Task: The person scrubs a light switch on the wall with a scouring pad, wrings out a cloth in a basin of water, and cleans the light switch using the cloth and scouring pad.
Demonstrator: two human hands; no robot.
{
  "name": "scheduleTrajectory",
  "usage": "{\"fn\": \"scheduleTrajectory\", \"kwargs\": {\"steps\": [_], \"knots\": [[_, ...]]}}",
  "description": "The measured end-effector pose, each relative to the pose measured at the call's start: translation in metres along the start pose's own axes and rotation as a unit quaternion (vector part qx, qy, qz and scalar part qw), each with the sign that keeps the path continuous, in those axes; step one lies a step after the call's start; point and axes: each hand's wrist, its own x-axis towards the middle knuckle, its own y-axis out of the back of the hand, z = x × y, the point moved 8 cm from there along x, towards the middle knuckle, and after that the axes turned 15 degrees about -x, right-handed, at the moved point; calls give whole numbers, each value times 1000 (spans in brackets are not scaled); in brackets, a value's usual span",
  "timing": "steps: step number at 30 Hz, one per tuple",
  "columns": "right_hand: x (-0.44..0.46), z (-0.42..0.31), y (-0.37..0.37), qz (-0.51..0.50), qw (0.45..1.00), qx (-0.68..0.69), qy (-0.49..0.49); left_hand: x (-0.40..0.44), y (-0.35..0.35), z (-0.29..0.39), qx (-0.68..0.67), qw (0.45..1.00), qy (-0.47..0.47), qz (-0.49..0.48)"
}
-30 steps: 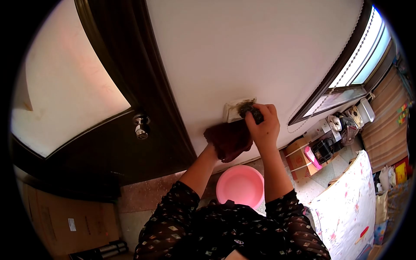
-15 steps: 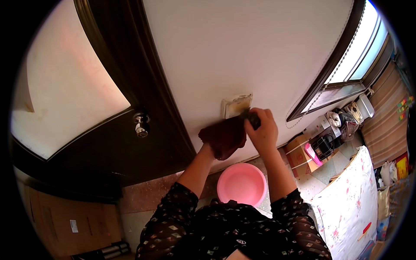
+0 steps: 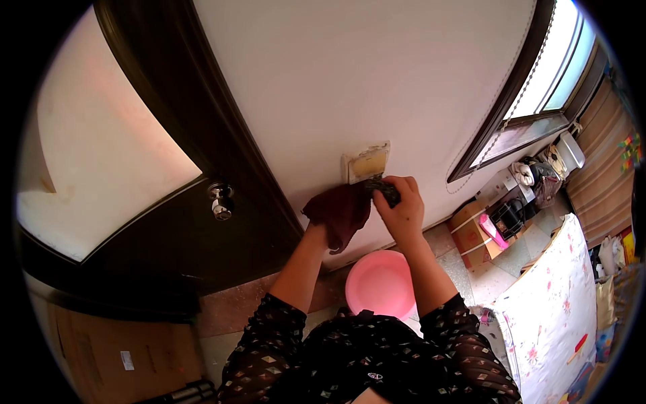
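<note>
A square, yellowed switch plate [image 3: 369, 163] with a stained, pale frame is on the white wall. Just below it, my right hand [image 3: 404, 205] grips a dark scrubbing pad [image 3: 385, 191] between thumb and fingers. Dark red cloth [image 3: 340, 210] drapes over my left hand [image 3: 320, 233] and hides its fingers; the cloth's upper edge meets the pad under the plate. A pink basin [image 3: 381, 286] stands on the floor below my hands.
Left of the plate is a dark door with a metal knob [image 3: 221, 200]. A bead chain [image 3: 496, 138] hangs by the window. Cardboard boxes [image 3: 131, 350], bags and a floral-covered surface [image 3: 548, 313] are around the floor.
The pad in my right hand has moved off the switch plate, down and left to the cloth, uncovering the plate's face. My left hand and the cloth have shifted slightly left. The view has turned a little.
</note>
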Motion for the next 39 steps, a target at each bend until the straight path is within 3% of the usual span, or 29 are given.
{"fn": "scheduleTrajectory", "kwargs": {"steps": [4,7,9,12,16,19,22,24,25,28,30,31,33,37,39], "knots": [[-5,15,8,15,999,35,-10,-15,30,45,52,997,42,46],[-6,12,8,18,999,47,3,-15,26,40,-30,999,29,-1],[-6,13,4,3,998,64,-16,-8,19,19,-150,987,-4,50],[-7,12,-1,-9,997,74,-34,-7,15,15,-67,993,-58,77],[-7,4,-5,-1,997,62,-35,-13,31,20,-123,987,-86,55],[-4,-12,-3,30,999,19,2,-15,27,21,-111,993,-49,-10],[-1,-25,-7,26,999,-18,23,-13,13,8,14,999,13,-43],[2,-32,-8,38,998,-36,41,-18,27,18,36,988,-92,122],[4,-35,-7,49,996,-53,59,-18,31,19,37,988,-93,120],[9,-25,-12,66,992,-90,60,-14,13,20,-34,992,-112,-47],[10,-20,-11,67,992,-99,45,-9,24,16,-102,973,-165,125],[10,-17,-11,67,991,-108,32,-10,25,19,-101,973,-164,124],[9,-7,-8,69,991,-117,11,-11,21,17,-62,994,-68,60],[6,-15,-8,74,993,-90,17,-14,26,20,-88,982,-119,116],[5,-22,-5,71,994,-77,37,-12,19,18,29,995,-72,54]]}}
